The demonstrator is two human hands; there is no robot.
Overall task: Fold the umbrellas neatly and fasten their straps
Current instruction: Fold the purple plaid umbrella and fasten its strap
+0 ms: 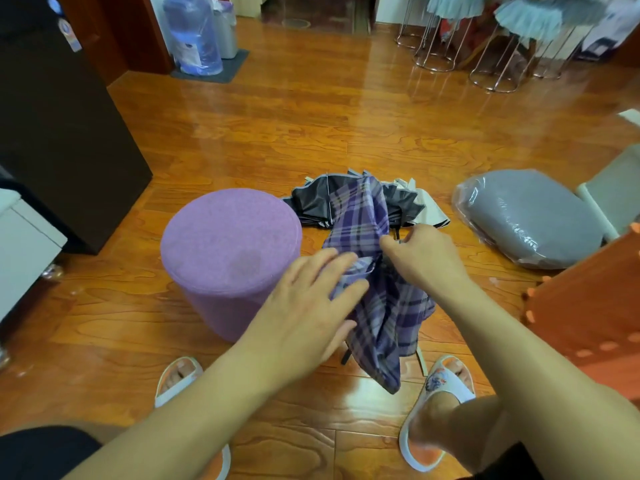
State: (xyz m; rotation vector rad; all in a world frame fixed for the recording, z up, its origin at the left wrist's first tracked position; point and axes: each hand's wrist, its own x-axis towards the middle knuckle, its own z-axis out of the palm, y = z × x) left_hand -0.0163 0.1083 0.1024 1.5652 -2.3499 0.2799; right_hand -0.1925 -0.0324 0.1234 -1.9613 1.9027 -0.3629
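Your right hand (420, 258) pinches a gathered fold of the purple plaid umbrella (374, 282) at centre frame, its grip closed on the cloth, while your left hand (308, 306) lies with fingers straight and spread against the fabric at its 9 o'clock side. The umbrella hangs loose and unfolded above the wooden floor (311, 133), between your two slippered feet, with a second dark umbrella (311, 202) lying at 12 o'clock beyond it and a purple round stool (228, 247) just beside it at 9 o'clock.
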